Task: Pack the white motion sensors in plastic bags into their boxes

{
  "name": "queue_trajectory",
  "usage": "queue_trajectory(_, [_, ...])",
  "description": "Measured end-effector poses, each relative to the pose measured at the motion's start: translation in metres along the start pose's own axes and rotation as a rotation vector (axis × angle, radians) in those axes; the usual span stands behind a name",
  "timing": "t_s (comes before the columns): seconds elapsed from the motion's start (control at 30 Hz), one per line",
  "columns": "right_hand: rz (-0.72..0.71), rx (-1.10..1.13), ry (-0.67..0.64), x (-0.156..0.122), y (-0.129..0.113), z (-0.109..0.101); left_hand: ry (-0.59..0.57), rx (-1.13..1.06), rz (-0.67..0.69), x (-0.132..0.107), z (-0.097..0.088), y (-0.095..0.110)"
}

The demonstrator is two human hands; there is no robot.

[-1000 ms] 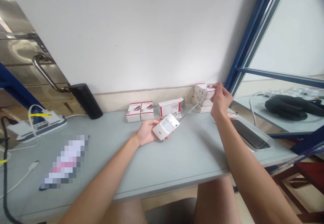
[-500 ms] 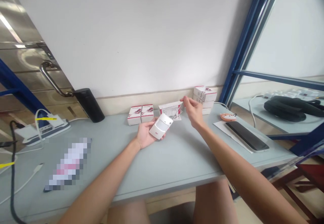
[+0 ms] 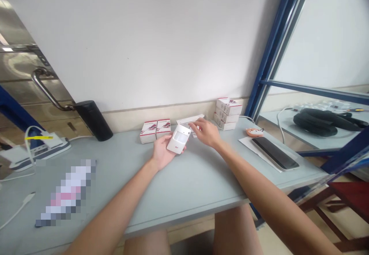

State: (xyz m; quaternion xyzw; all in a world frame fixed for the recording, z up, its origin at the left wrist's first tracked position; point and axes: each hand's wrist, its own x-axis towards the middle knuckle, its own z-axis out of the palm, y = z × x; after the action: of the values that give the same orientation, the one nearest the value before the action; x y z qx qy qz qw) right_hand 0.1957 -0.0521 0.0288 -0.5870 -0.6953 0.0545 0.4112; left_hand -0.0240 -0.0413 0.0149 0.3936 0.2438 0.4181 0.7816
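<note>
My left hand holds a white sensor unit with a lens window just above the grey table. My right hand is close beside the unit's top right end, fingers curled in a pinch. What the pinch holds is too small to make out. Right behind both hands lies a white and red box on its side.
Two small red and white boxes stand at the wall, a stack of such boxes to the right. A black cylinder, a power strip, a phone on paper and a blue rack post surround the area.
My right hand came back from the box stack at the right to the sensor unit's top end. The thin wire seen earlier no longer shows. My left hand raised the unit slightly.
</note>
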Motion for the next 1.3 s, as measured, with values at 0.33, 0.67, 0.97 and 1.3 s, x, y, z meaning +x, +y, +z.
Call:
queue_trajectory(0.33, [0.416, -0.37, 0.028, 0.004, 0.062, -0.023, 0.055, 0.08, 0.044, 0.001, 0.002, -0.002])
queue_trajectory(0.67, [0.526, 0.687, 0.518, 0.022, 0.053, -0.025, 0.183, 0.48, 0.425, -0.007, 0.017, -0.011])
queue_trajectory(0.97, [0.498, 1.473, 0.008, 0.011, 0.016, -0.012, 0.007, 1.025, 0.653, -0.021, 0.021, -0.016])
queue_trajectory(1.3, [0.411, 1.529, -0.121, 0.004, -0.001, -0.008, 0.042, 1.117, 0.691, -0.021, 0.02, -0.015])
